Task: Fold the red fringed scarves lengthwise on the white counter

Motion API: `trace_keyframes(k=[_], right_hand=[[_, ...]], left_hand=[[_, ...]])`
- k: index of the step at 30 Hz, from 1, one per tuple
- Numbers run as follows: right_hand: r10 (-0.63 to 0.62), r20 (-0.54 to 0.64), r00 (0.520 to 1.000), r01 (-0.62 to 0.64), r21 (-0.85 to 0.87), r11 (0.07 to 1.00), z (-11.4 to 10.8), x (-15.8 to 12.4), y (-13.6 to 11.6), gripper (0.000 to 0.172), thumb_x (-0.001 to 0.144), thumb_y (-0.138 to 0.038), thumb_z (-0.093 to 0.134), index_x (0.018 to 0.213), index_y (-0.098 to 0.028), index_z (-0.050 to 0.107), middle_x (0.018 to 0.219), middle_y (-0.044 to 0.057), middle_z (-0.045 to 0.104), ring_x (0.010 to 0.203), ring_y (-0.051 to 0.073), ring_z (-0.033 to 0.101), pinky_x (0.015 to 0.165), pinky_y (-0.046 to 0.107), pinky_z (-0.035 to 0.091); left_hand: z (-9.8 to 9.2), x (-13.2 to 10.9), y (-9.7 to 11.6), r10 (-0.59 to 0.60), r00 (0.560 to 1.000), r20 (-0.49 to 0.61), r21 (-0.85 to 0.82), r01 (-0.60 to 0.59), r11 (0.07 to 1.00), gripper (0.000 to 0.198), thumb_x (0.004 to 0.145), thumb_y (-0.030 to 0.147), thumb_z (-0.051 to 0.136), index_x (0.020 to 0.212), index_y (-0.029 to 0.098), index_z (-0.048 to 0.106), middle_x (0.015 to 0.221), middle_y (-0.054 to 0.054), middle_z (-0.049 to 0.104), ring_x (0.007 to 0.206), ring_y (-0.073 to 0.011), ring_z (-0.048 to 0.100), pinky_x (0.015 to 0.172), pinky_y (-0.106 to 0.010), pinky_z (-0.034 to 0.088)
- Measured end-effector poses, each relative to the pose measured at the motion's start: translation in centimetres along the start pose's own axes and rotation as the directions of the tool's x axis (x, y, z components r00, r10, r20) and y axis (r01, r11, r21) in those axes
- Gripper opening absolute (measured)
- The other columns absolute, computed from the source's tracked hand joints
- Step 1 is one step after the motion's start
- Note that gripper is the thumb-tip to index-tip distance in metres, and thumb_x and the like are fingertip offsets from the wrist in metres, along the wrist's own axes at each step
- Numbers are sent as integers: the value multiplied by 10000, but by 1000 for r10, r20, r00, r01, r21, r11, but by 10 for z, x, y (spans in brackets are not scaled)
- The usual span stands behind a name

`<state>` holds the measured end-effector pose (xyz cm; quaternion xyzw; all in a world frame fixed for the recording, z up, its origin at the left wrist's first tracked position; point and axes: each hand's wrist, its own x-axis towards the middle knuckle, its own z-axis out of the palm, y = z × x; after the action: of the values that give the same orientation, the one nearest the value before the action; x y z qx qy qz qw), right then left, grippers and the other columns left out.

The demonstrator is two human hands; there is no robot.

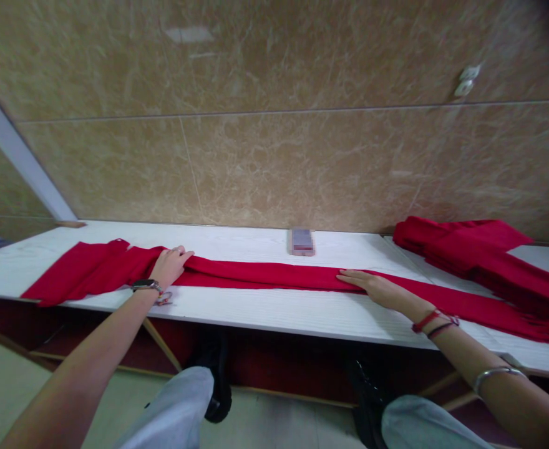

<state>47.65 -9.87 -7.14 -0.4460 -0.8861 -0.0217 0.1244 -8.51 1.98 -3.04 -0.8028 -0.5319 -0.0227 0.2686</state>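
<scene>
Red cloth strip [265, 275] lies along the white surface [256, 308], under both hands and past each; probably lengthwise because the surface is narrow. Left hand [170, 266] bent over it where the cloth widens; can't tell if it pinches, likely steadying that end. Right hand [372, 287] flat, fingers extended, apparently keeping layers level. Phone-like device [302, 242] beyond the strip, between hands, seemingly out of the way. Red cloth pile [471, 249] beyond and right of right hand.
</scene>
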Motion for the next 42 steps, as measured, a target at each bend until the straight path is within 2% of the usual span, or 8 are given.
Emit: trace_keyframes(k=[6, 12, 22, 28, 31, 35, 38, 42], right_hand=[[-18, -45, 999, 13, -113, 993, -8, 8, -6, 664, 762, 29, 313, 1355, -266, 366, 1328, 33, 481, 1159, 175, 496, 986, 350, 415], [-12, -3, 1000, 12, -130, 991, -10, -3, 8, 655, 794, 5, 283, 1375, -295, 312, 1370, 22, 429, 1165, 187, 490, 963, 373, 431], [29, 161, 987, -13, -98, 995, -22, -5, 2, 752, 661, 63, 305, 1359, -211, 360, 1389, 49, 397, 1266, 189, 356, 1047, 398, 329], [-21, 250, 968, 17, 17, 1000, -42, 46, -46, 642, 781, -168, 486, 1392, -209, 295, 1436, 80, 306, 1316, 247, 245, 1070, 446, 261], [-90, 199, 976, 80, 56, 995, -29, 72, -78, 528, 852, -258, 447, 1366, -188, 351, 1405, 87, 369, 1294, 216, 309, 1070, 403, 281], [-140, 66, 988, 139, 19, 990, 1, 82, -95, 440, 865, -150, 378, 1300, -154, 451, 1345, 98, 453, 1247, 194, 392, 1050, 372, 330], [-141, 1, 990, 141, -2, 990, 11, 77, -91, 488, 827, -57, 365, 1297, -157, 451, 1322, 94, 480, 1221, 191, 428, 1028, 377, 365], [-133, 39, 990, 130, 68, 989, 4, 72, -88, 550, 786, 20, 310, 1299, -125, 446, 1326, 105, 471, 1216, 165, 431, 1034, 336, 356]], left_hand=[[-23, -1, -10, -45, 983, -176, 36, 52, 998, 460, 763, 49, 374, 1165, 169, 564, 947, -94, 550, 764, -202, 542, 731, -331, 398], [-17, -34, -20, 283, 959, -1, 48, -283, 958, 527, 742, -5, 370, 1188, 210, 550, 960, -82, 571, 713, -163, 531, 723, -292, 401], [-4, -39, -42, 324, 946, -27, -9, -324, 946, 548, 775, -19, 300, 1201, 222, 546, 1018, -102, 601, 873, -203, 572, 777, -329, 395], [-43, -31, 8, 401, 913, 75, -214, -378, 901, 618, 729, 45, 387, 1304, 265, 436, 1317, -47, 452, 1195, -192, 416, 983, -323, 326], [-59, -24, 50, 445, 884, 140, -378, -368, 850, 625, 774, 138, 413, 1377, 264, 310, 1442, -24, 293, 1300, -184, 283, 1039, -304, 283], [-59, -20, 96, 423, 898, 117, -483, -321, 814, 526, 867, 218, 348, 1390, 201, 286, 1461, -56, 253, 1326, -169, 234, 1077, -308, 217], [-48, -24, 103, 418, 903, 100, -526, -309, 792, 511, 879, 170, 292, 1388, 211, 287, 1468, -38, 240, 1336, -156, 205, 1095, -336, 169], [-36, -33, 76, 393, 911, 124, -576, -257, 776, 507, 892, 205, 288, 1397, 218, 264, 1470, -20, 236, 1349, -163, 164, 1101, -367, 145]])
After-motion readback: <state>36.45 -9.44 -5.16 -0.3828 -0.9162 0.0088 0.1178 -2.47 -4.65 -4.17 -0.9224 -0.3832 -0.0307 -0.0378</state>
